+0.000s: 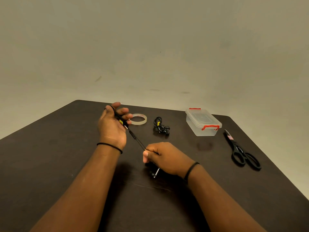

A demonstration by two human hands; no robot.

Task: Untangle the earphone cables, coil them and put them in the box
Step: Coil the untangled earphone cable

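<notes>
On the dark brown table (50,164), near its middle, a person is working a black earphone cable (138,141) between both hands. Left hand (113,124) is held up off the surface, palm turned toward the person, fingers partly curled; cable is wrapping across the palm, with a yellow tag showing on the wound part. Right hand (164,157) is sitting lower and nearer the person, fingers curled, pinching the same cable. Between the two hands the cable is running taut, long axis slanting from far-left down to near-right. Below the right hand the free end is hanging out, metal plug pointing down toward the table; earbuds there are too blurred to make out. Dark bands are circling both wrists.

Farther back, a second earphone bundle (160,126) is lying coiled on the table with a yellow tag, apart from both hands. Roll of clear tape (138,119) is lying flat just beside the left fingertips. Clear plastic box (203,122), lid on, red clips at both ends, is standing to the right of the bundle. Black scissors (242,151) are lying near the right edge, blades pointing away.

Behind the table, a plain beige wall (150,47) is filling the view, lightly scuffed.
</notes>
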